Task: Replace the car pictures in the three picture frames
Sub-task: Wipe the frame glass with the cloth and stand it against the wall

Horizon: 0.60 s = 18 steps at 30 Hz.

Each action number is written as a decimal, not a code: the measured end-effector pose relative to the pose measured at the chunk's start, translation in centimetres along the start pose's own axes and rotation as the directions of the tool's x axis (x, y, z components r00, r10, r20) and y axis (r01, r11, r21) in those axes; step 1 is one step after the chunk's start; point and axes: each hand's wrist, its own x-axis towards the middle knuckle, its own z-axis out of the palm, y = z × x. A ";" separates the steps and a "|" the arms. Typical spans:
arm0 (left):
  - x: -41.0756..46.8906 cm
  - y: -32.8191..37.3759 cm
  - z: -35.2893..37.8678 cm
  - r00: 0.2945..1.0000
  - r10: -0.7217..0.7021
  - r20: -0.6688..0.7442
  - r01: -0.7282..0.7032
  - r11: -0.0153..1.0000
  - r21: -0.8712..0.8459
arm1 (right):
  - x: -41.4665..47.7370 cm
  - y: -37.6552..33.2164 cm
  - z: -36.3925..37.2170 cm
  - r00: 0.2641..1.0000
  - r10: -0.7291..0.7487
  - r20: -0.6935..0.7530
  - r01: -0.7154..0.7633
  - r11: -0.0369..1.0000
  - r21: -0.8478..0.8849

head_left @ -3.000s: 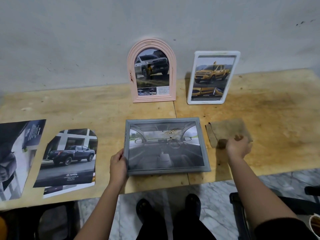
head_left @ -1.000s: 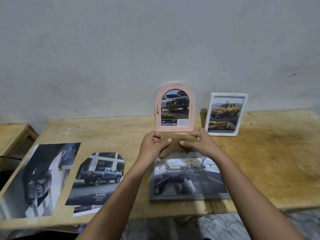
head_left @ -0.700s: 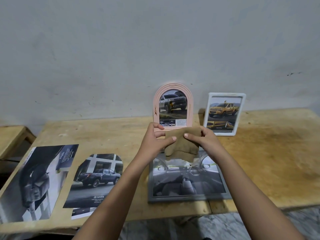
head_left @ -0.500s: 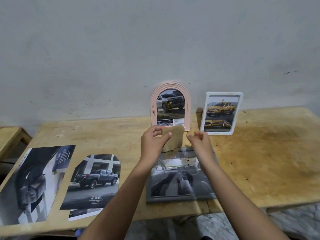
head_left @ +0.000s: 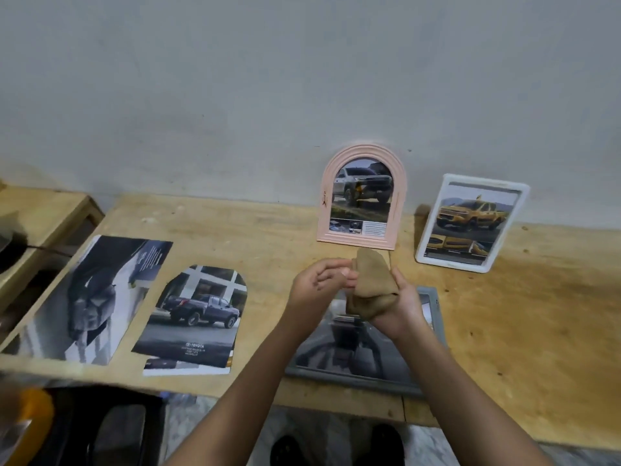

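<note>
A folded brown cloth point(head_left: 371, 285) is held up over the table in my right hand point(head_left: 400, 307). My left hand point(head_left: 317, 285) touches its left edge with loosely curled fingers. Under both hands a grey frame point(head_left: 433, 317) lies flat with a car-interior picture. A pink arched frame point(head_left: 363, 196) with a grey truck picture and a white frame point(head_left: 470, 223) with a yellow truck picture lean on the wall behind. Two loose pictures lie at the left: an arch-cut dark pickup print point(head_left: 198, 321) and a larger dark print point(head_left: 90, 297).
The wooden table point(head_left: 521, 314) runs along a grey wall. A lower wooden bench point(head_left: 37, 213) stands at the far left. Dark objects and an orange thing point(head_left: 30, 415) sit below the table's front left edge. My shoes show on the tiled floor.
The cloth has passed from being stretched between both hands to bunched in my right hand, with my left hand loosening beside it. The view has shifted left and down.
</note>
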 end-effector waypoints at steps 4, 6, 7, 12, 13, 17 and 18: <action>-2.2 -3.2 -3.4 0.918 -0.011 -0.396 0.057 0.993 0.105 | 1.5 -0.7 -1.7 0.998 0.036 -0.046 -0.046 0.970 -0.240; -3.9 -5.7 -4.8 0.824 -0.061 -0.563 0.220 0.951 0.218 | 2.8 -0.6 -2.0 0.990 0.006 -0.139 -0.067 0.895 -0.441; -4.9 -7.0 -5.2 0.780 -0.083 -0.620 0.302 0.918 0.257 | 3.4 -0.4 -1.9 0.981 -0.026 -0.190 -0.085 0.829 -0.552; -7.7 -11.7 -4.9 0.715 -0.149 -0.683 0.494 0.799 0.343 | 6.1 1.8 -1.0 0.922 -0.258 0.289 0.296 -0.016 -0.955; -7.7 -12.2 -4.7 0.726 -0.151 -0.671 0.508 0.776 0.374 | 6.5 2.5 -1.1 0.873 -0.205 0.442 0.403 -0.206 -0.892; -7.2 -12.9 -4.9 0.742 -0.160 -0.651 0.553 0.695 0.460 | 7.7 6.3 -1.9 0.644 0.202 0.737 0.602 -0.728 -0.327; -7.2 -12.8 -5.1 0.736 -0.167 -0.656 0.562 0.692 0.454 | 7.8 7.1 -2.3 0.594 0.300 0.746 0.617 -0.765 -0.184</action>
